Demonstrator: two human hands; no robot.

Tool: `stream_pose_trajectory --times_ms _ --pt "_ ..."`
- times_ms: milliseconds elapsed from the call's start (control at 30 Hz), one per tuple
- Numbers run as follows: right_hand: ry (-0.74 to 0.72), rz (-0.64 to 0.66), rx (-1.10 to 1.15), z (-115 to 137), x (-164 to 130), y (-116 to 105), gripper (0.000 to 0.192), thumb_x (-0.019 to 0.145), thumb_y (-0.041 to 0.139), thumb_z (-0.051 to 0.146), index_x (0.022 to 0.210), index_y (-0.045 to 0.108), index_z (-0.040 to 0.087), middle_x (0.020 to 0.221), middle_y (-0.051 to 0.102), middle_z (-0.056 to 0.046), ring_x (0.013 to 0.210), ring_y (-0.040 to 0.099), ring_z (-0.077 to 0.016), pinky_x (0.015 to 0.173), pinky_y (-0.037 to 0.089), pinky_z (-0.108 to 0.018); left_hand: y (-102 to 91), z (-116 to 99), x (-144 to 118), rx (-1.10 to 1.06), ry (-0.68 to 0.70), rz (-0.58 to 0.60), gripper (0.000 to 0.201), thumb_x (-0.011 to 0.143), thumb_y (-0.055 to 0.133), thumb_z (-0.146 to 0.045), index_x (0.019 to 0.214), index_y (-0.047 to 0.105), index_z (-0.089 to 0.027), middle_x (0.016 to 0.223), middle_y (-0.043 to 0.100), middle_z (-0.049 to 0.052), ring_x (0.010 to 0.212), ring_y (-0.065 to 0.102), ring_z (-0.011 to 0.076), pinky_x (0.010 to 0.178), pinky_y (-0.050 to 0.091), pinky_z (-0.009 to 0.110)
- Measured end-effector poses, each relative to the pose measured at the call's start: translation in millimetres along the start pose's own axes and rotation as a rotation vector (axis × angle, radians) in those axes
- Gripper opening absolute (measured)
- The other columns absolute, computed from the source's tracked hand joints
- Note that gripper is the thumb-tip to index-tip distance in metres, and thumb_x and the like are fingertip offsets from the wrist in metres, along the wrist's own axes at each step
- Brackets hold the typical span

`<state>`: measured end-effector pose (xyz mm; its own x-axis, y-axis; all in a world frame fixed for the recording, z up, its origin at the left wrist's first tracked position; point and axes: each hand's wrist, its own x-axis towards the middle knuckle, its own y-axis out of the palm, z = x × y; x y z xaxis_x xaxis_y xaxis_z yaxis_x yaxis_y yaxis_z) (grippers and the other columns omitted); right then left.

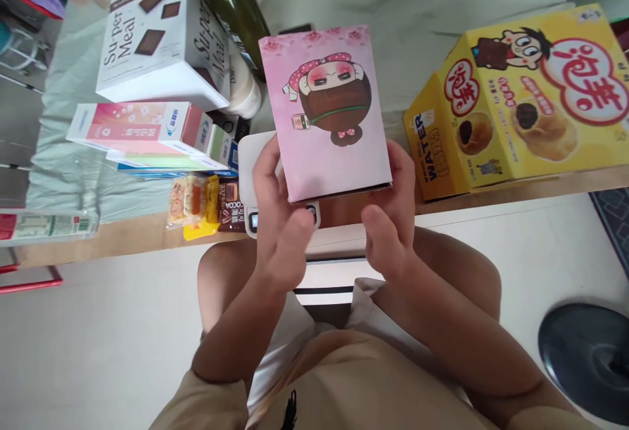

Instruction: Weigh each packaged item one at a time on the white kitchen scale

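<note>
- Two hands, left hand and right hand, clamped on pink box at its lower edge
- Yellow box well apart rightward
- White device beneath, at table edge

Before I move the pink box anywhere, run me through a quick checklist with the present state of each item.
1. Both hands on the pink box: left hand and right hand grip its lower corners. Ok.
2. Box clear of the table: lifted above the edge. Ok.
3. Box closed: bottom edge shows a dark slit. Cannot tell.
4. White device beneath: partly hidden by the box. Cannot tell.
5. Room to the right: yellow box stands close by. Not ok.
</note>
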<state>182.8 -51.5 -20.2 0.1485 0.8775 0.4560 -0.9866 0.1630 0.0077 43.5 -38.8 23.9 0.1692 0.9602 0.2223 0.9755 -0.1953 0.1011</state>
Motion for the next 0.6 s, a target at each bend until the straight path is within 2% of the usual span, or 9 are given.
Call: stream_pose_trajectory --times_ms 133,200,267,333,400,467,533,600 --pt "0.016 -0.111 -0.032 11 -6 -11 0.061 0.104 0.047 0.059 0.156 0.041 0.027 0.162 0.052 -0.014 0.152 0.054 -0.0328 0.129 0.048 -0.059 23.4 8 8 -0.116 -0.164 -0.270 0.046 0.091 0.076 -0.069 0.117 0.064 -0.033 0.135 0.065 0.003 0.113 0.071 0.0229 0.092 0.067 0.036" --pt "0.059 -0.100 -0.095 17 -10 -18 0.062 0.106 0.045 0.057 0.158 0.038 0.025 0.163 0.050 -0.016 0.153 0.053 -0.0325 0.130 0.048 -0.061 32.4 14 12 -0.160 -0.218 -0.324 0.041 0.091 0.079 -0.062 0.108 0.062 -0.029 0.119 0.068 0.002 0.107 0.070 0.0196 0.090 0.066 0.032" --pt "0.099 -0.076 -0.184 25 -14 -24 0.065 0.105 0.047 0.053 0.162 0.033 0.023 0.166 0.046 -0.018 0.155 0.050 -0.0324 0.130 0.047 -0.060 39.6 17 13 -0.210 -0.266 -0.315 0.035 0.091 0.080 -0.053 0.106 0.061 -0.027 0.113 0.068 0.001 0.109 0.070 0.0189 0.097 0.065 0.033" --pt "0.110 -0.059 -0.256 34 -17 -28 0.068 0.104 0.050 0.045 0.165 0.027 0.025 0.170 0.040 -0.018 0.161 0.044 -0.0325 0.133 0.044 -0.060 44.4 18 12 -0.259 -0.326 -0.301 0.030 0.093 0.077 -0.049 0.108 0.060 -0.028 0.115 0.068 -0.001 0.111 0.071 0.0190 0.102 0.063 0.036" --pt "0.074 -0.054 -0.298 43 -19 -30 0.070 0.103 0.049 0.040 0.167 0.024 0.031 0.173 0.036 -0.014 0.168 0.034 -0.0322 0.137 0.037 -0.062 45.9 19 11 -0.284 -0.395 -0.265 0.029 0.095 0.075 -0.046 0.114 0.060 -0.031 0.124 0.069 -0.002 0.113 0.072 0.0197 0.105 0.063 0.040" --pt "0.001 -0.079 -0.337 52 -21 -29 0.068 0.101 0.048 0.038 0.166 0.027 0.034 0.172 0.036 -0.010 0.171 0.028 -0.0329 0.140 0.030 -0.065 43.7 24 10 -0.248 -0.438 -0.221 0.034 0.094 0.077 -0.047 0.120 0.059 -0.034 0.131 0.069 -0.003 0.115 0.072 0.0202 0.108 0.062 0.044" --pt "-0.061 -0.089 -0.370 59 -24 -27 0.068 0.098 0.049 0.040 0.164 0.032 0.037 0.168 0.040 -0.008 0.170 0.031 -0.0336 0.141 0.026 -0.066 38.8 34 9 -0.183 -0.444 -0.166 0.042 0.091 0.081 -0.051 0.125 0.058 -0.039 0.137 0.070 -0.005 0.119 0.070 0.0218 0.112 0.061 0.049" --pt "-0.071 -0.086 -0.398 64 -27 -25 0.070 0.095 0.049 0.042 0.163 0.032 0.044 0.164 0.045 -0.006 0.169 0.035 -0.0310 0.142 0.026 -0.067 33.0 43 7 -0.128 -0.426 -0.113 0.045 0.093 0.077 -0.057 0.131 0.056 -0.045 0.144 0.069 -0.007 0.125 0.069 0.0257 0.114 0.060 0.055"
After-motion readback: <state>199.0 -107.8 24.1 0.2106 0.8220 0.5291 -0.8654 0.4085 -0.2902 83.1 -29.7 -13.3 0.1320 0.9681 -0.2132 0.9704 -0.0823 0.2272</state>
